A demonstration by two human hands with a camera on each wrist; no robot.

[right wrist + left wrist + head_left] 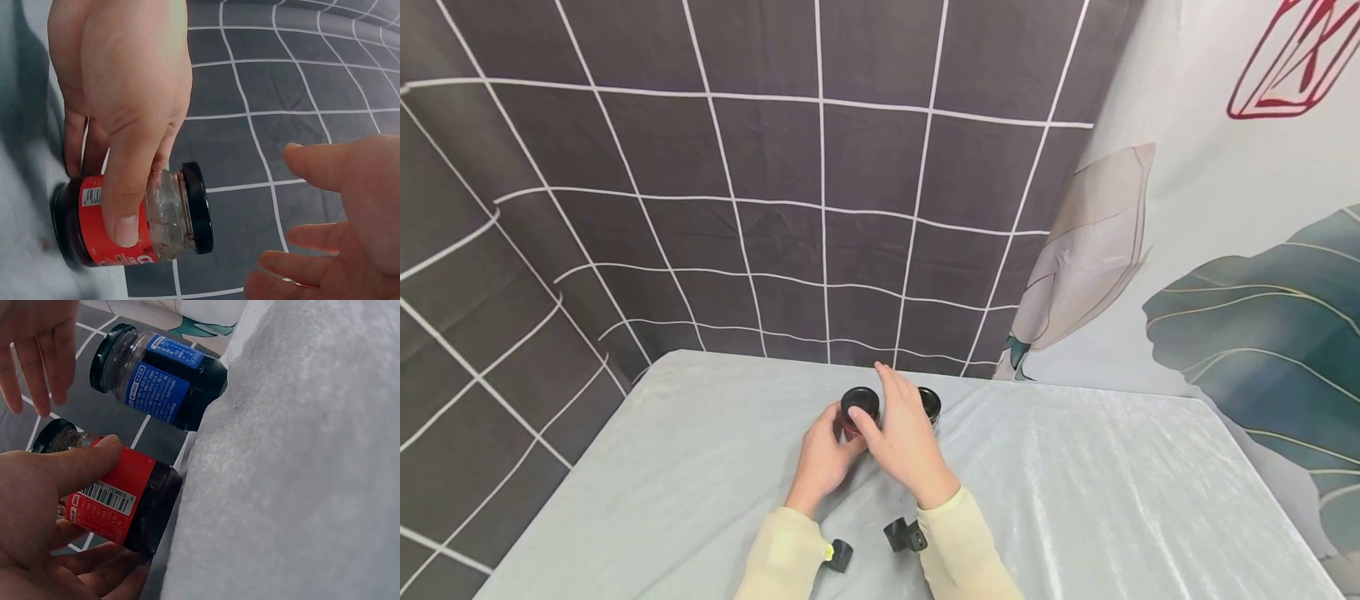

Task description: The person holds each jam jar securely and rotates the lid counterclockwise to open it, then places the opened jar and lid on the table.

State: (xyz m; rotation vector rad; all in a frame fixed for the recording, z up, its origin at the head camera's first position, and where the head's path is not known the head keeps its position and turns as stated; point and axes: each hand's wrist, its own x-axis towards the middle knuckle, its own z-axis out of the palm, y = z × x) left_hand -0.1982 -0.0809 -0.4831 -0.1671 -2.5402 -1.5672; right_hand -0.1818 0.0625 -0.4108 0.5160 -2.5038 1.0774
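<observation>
My left hand (823,467) grips a glass jar with a red label (132,472), thumb on one side and fingers around the other. The jar stands upright on the table, its black lid (197,207) on; a barcode shows on the label in the left wrist view. My right hand (908,437) hovers beside and above that lid, fingers extended and apart from it in the right wrist view. Partly hidden behind the right hand in the head view is a second jar (929,404). Its blue label (157,390) and dark contents show in the left wrist view.
A pale grey velvet cloth covers the table (1075,483). Behind it hangs a dark curtain with white grid lines (760,233), and a leaf-printed cloth (1247,333) hangs at the right. Small black devices (838,556) sit at both wrists.
</observation>
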